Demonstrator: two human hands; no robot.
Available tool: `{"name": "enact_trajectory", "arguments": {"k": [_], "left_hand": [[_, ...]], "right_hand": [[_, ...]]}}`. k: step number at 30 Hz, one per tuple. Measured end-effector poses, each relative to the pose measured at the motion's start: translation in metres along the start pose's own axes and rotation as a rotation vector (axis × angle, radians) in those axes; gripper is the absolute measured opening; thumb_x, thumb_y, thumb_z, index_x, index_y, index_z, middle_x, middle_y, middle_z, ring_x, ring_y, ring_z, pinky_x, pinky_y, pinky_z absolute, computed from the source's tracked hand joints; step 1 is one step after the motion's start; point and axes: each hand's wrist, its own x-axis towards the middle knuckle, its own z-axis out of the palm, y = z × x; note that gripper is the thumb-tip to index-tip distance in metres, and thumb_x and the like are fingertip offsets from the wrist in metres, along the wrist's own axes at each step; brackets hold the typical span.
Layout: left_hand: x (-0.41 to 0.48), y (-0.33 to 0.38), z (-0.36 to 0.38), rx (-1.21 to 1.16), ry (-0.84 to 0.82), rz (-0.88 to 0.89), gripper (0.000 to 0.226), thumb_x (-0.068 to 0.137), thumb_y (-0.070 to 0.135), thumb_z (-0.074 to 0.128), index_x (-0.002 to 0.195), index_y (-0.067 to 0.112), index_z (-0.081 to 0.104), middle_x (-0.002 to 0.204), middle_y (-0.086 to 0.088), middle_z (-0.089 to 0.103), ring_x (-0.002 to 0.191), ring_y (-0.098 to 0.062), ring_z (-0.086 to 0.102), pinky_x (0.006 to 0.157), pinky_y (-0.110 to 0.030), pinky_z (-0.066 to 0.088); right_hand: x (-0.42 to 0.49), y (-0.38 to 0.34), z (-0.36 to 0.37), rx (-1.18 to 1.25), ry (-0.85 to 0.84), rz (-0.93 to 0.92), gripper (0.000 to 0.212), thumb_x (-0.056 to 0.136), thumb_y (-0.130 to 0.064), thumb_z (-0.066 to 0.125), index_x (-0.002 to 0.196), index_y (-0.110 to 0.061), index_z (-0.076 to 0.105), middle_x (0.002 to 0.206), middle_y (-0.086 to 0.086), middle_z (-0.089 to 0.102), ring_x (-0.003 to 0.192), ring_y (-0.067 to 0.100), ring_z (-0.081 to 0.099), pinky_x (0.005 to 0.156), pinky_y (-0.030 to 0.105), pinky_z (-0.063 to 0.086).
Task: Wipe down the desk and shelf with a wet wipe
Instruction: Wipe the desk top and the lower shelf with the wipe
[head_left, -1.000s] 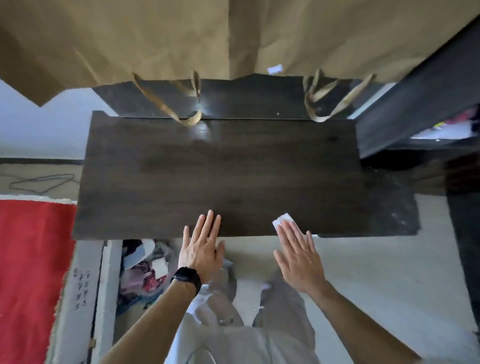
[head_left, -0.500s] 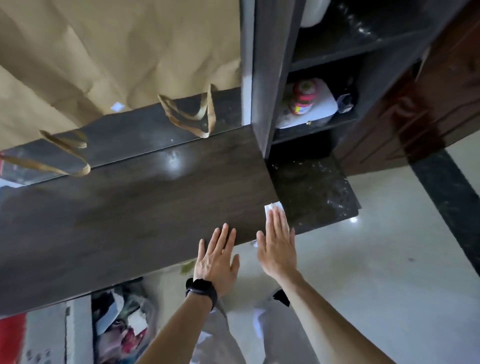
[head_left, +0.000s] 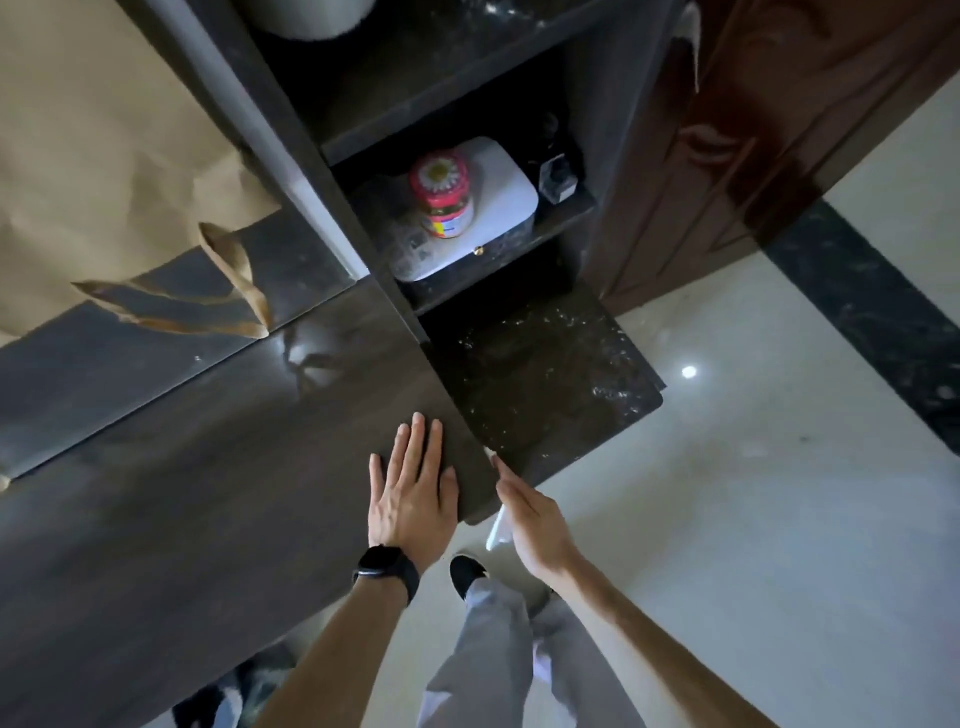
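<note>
The dark wood desk (head_left: 208, 493) runs from the lower left to its right end near the middle of the view. My left hand (head_left: 413, 488) lies flat on the desk's right front corner, fingers straight, holding nothing. My right hand (head_left: 530, 519) is turned edge-on against the desk's right side edge, pressing the white wet wipe (head_left: 496, 530) to it; only slivers of the wipe show past the palm. The dark shelf unit (head_left: 467, 104) rises just behind, with a speckled stone slab (head_left: 545, 384) at its base.
A brown paper bag (head_left: 104, 156) with handles stands at the back of the desk. On the shelf sit a red-lidded jar (head_left: 444, 197) on a white box (head_left: 498, 208) and a small black bottle (head_left: 556, 179). A dark wooden door (head_left: 753, 130) is at right, over pale floor (head_left: 753, 519).
The view has swung right from the desk's middle to its right end. My right hand slid the wipe rightward and turned onto the desk's side edge. My left hand moved right too.
</note>
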Motion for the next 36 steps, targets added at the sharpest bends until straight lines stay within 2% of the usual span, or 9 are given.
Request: {"name": "enact_trajectory", "arguments": {"k": [4, 7, 12, 18, 23, 27, 29, 32, 36], "left_hand": [[0.024, 0.018, 0.007, -0.066, 0.052, -0.132, 0.058, 0.104, 0.037, 0.025, 0.158, 0.025, 0.01, 0.164, 0.011, -0.003, 0.15, -0.007, -0.009, 0.123, -0.047, -0.001], [0.03, 0.035, 0.013, -0.091, 0.098, -0.249, 0.059, 0.101, 0.038, 0.019, 0.158, 0.026, 0.008, 0.162, 0.014, -0.007, 0.15, -0.006, -0.011, 0.122, -0.047, -0.004], [0.034, 0.048, 0.022, -0.052, 0.188, -0.328, 0.058, 0.101, 0.034, 0.021, 0.157, 0.028, 0.013, 0.165, 0.011, 0.003, 0.151, -0.007, -0.003, 0.123, -0.046, -0.001], [0.032, 0.047, 0.026, -0.088, 0.316, -0.427, 0.057, 0.099, 0.031, 0.027, 0.156, 0.023, 0.024, 0.164, 0.003, 0.017, 0.151, -0.013, 0.01, 0.123, -0.043, 0.007], [0.034, 0.046, 0.03, -0.044, 0.325, -0.437, 0.057, 0.099, 0.03, 0.028, 0.155, 0.023, 0.027, 0.163, 0.002, 0.02, 0.151, -0.015, 0.013, 0.123, -0.043, 0.008], [0.031, 0.048, 0.03, -0.049, 0.373, -0.488, 0.057, 0.097, 0.029, 0.029, 0.154, 0.023, 0.029, 0.161, 0.003, 0.026, 0.149, -0.016, 0.02, 0.122, -0.043, 0.011], [0.029, 0.048, 0.029, -0.08, 0.434, -0.559, 0.058, 0.094, 0.027, 0.033, 0.152, 0.021, 0.032, 0.158, 0.002, 0.031, 0.145, -0.018, 0.027, 0.12, -0.045, 0.017], [0.029, 0.047, 0.029, -0.114, 0.498, -0.627, 0.059, 0.09, 0.023, 0.036, 0.149, 0.02, 0.035, 0.156, 0.001, 0.035, 0.141, -0.019, 0.032, 0.117, -0.046, 0.023], [0.028, 0.047, 0.028, -0.156, 0.509, -0.65, 0.062, 0.086, 0.02, 0.034, 0.148, 0.019, 0.036, 0.154, 0.001, 0.036, 0.141, -0.018, 0.032, 0.116, -0.046, 0.025]], "right_hand": [[0.007, 0.01, 0.0, 0.186, -0.046, 0.127, 0.042, 0.109, -0.035, 0.033, 0.15, -0.033, 0.041, 0.135, -0.02, 0.052, 0.131, 0.002, 0.049, 0.1, 0.005, 0.033], [0.013, 0.016, -0.004, 0.195, -0.11, 0.13, 0.045, 0.109, -0.035, 0.03, 0.153, -0.025, 0.037, 0.154, -0.01, 0.042, 0.144, 0.005, 0.037, 0.117, 0.017, 0.026], [0.017, 0.021, -0.022, 0.129, -0.292, 0.008, 0.055, 0.106, -0.051, 0.02, 0.157, -0.03, 0.021, 0.163, -0.008, 0.03, 0.149, 0.001, 0.025, 0.124, 0.027, 0.018], [0.041, 0.003, -0.013, 0.132, -0.366, -0.216, 0.054, 0.106, -0.043, 0.018, 0.157, -0.034, 0.003, 0.167, -0.017, 0.0, 0.151, -0.006, -0.002, 0.125, 0.026, 0.003], [0.105, -0.003, 0.0, 0.258, -0.345, -0.005, 0.063, 0.103, -0.058, 0.018, 0.159, -0.031, 0.012, 0.167, -0.012, 0.011, 0.152, -0.001, 0.008, 0.127, 0.035, 0.009], [0.088, 0.044, 0.004, 0.387, -0.432, 0.153, 0.084, 0.084, -0.086, 0.038, 0.156, -0.045, 0.023, 0.165, -0.016, 0.022, 0.151, 0.003, 0.019, 0.126, 0.045, 0.017], [0.057, 0.049, -0.004, 0.371, -0.435, 0.099, 0.084, 0.087, -0.081, 0.039, 0.157, -0.04, 0.018, 0.165, -0.02, 0.017, 0.151, -0.002, 0.014, 0.127, 0.039, 0.013], [0.021, 0.022, -0.015, 0.243, -0.362, -0.135, 0.061, 0.103, -0.046, 0.028, 0.158, -0.032, 0.005, 0.166, -0.021, 0.003, 0.151, -0.005, 0.004, 0.125, 0.025, 0.008], [0.039, 0.009, -0.02, -0.156, -0.293, -0.506, 0.058, 0.108, -0.025, 0.023, 0.16, -0.018, 0.0, 0.169, -0.011, -0.002, 0.155, 0.01, 0.0, 0.126, 0.037, 0.011]]}}
